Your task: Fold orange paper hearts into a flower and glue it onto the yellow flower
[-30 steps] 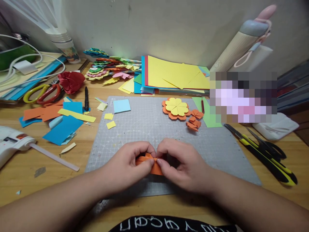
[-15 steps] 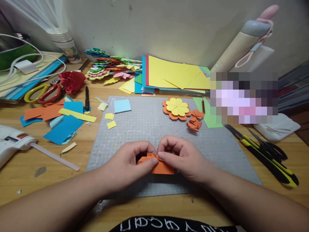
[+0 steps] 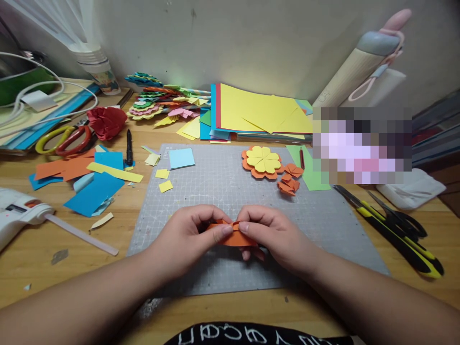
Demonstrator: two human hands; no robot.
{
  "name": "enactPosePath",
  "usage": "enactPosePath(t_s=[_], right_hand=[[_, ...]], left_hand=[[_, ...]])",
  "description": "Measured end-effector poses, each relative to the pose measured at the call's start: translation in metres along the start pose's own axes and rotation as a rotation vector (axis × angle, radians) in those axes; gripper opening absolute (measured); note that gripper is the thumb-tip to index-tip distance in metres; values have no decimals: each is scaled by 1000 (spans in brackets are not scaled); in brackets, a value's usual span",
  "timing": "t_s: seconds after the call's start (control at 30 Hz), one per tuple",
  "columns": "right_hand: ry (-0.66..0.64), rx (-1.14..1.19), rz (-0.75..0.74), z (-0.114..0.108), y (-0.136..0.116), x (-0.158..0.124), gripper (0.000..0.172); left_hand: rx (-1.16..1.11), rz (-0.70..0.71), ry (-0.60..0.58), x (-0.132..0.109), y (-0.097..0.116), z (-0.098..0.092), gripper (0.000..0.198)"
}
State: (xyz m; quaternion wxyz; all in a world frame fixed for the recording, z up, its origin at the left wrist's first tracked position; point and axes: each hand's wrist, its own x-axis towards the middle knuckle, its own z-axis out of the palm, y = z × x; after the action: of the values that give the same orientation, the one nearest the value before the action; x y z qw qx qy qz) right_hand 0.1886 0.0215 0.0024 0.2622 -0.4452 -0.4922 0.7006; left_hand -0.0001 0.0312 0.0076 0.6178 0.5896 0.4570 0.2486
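A small folded piece of orange paper is pinched between both hands just above the grey cutting mat. My left hand grips its left end with thumb and fingers closed. My right hand pinches its right end, thumb on top and fingers underneath. The two thumbs nearly touch at the paper's middle. Further back on the mat lies a yellow-and-orange paper flower with several small orange folded pieces beside it.
A stack of coloured paper sheets lies at the back. Black-and-yellow scissors rest at the right, a white glue gun and paper scraps at the left, more scissors and a red paper flower behind.
The orange paper has been lifted slightly and turned flatter toward me. My right hand's fingers have slid under it while both thumbs press on its top edge.
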Motion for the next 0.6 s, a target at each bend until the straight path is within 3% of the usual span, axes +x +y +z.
enactPosePath(t_s=[0.37,0.6], right_hand=[[-22,-88,-89,1,-6,0,17],[-18,-62,-47,2,-5,-2,17]], left_hand=[[246,129,17,-3,3,0,14],[311,179,-15,-5,1,-1,11]])
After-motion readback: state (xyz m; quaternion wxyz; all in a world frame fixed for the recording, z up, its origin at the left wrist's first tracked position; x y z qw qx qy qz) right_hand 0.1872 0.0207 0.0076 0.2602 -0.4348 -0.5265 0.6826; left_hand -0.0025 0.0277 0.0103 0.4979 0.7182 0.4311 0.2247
